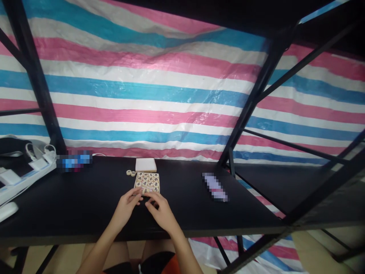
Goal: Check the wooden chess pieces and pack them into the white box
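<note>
Striped sheeting (145,89) backs a black desk (182,201) — left hand (127,202) and right hand (162,207) at boxed discs (148,178), grip unclear.

Two hands (126,203), two loose discs (133,173)

1. From the bottom of the frame, the left forearm (104,241) slants up rightward, the right forearm (182,243) up leftward, both bare.
2. The left hand (127,202) sits below centre, fingers loosely bent.
3. Beside it, the right hand (161,208) shows a gap between thumb and fingers.
4. Their fingertips nearly meet.
</note>
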Demonstrator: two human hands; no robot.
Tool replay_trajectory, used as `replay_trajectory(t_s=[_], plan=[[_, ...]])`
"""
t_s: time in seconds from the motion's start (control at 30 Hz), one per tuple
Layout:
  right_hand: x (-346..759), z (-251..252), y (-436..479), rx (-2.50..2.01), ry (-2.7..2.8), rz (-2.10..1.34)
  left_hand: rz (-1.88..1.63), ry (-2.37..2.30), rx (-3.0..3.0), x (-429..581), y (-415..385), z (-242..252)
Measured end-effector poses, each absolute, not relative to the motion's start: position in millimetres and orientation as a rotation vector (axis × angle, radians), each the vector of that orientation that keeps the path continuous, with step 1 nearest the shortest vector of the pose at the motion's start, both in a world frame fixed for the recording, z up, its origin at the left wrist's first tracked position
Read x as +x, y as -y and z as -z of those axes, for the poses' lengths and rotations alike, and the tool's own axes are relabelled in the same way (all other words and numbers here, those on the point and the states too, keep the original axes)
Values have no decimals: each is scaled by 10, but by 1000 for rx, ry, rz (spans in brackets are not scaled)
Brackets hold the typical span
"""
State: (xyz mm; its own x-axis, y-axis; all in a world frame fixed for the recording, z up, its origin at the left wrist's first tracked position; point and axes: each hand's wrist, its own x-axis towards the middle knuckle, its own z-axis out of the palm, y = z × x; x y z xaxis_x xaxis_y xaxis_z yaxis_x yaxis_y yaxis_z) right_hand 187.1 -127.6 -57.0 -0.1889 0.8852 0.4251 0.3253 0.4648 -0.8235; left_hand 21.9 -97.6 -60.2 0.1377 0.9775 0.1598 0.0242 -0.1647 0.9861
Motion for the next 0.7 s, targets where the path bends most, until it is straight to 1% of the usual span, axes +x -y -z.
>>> replay_trajectory(t_s=[0.1,0.43,0.7], plan=[[1874,625,1224,-1120,1653,-689,-1185,-1076,1469,233,962,645],[1868,716,1166,-1216,1707,-634,-1070,-1104,1762,327,1000,694],[1843,774,1131,-1291,1754,-485,-1075,-1144,1815,338,1005,687]])
